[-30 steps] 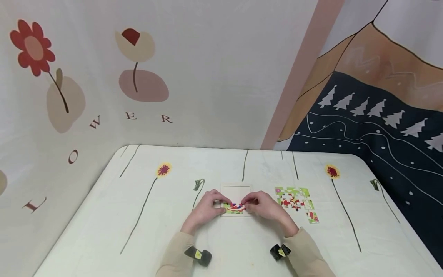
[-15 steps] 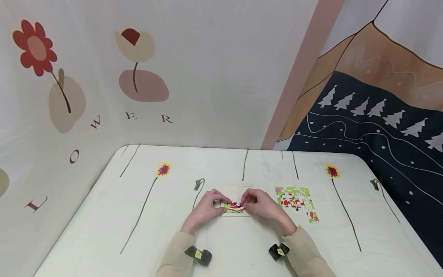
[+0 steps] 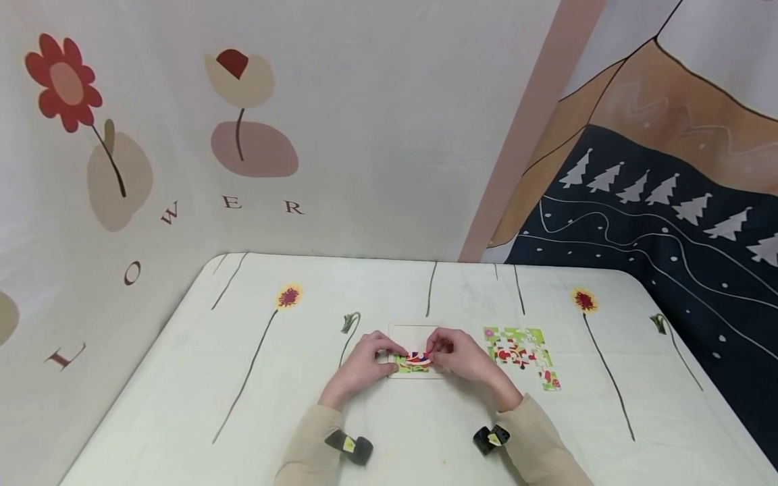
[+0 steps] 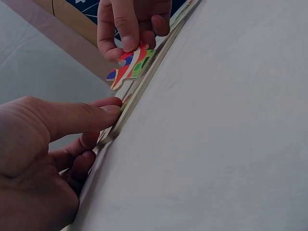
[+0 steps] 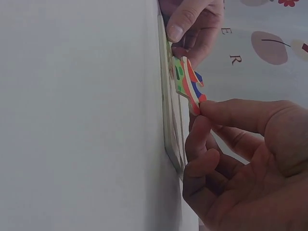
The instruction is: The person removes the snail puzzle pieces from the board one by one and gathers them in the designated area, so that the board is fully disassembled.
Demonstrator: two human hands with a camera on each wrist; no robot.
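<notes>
A shallow puzzle tray [image 3: 415, 335] with a raised rim lies on the table between the hands. My right hand [image 3: 464, 358] pinches a red, blue, white and green jigsaw piece [image 5: 186, 83] between thumb and finger. The left wrist view shows this jigsaw piece [image 4: 129, 68] tilted above the tray. My left hand [image 3: 367, 364] holds the tray's left end, its thumb on the near rim and other fingers curled beside the corner. Under the left thumb, a bit of another coloured piece [image 4: 126, 101] shows inside the tray; most of it is hidden.
To the right of the tray lies a cluster of several green, white and red jigsaw pieces [image 3: 516, 344], with a green-and-red piece [image 3: 550, 381] at its near right corner. The white tablecloth [image 3: 243, 418] has printed flowers. Patterned cloth walls [image 3: 377, 135] stand behind.
My right hand has shifted slightly away from me, and the pinched jigsaw piece has moved up a little from the tray's near edge. My left hand stays almost still.
</notes>
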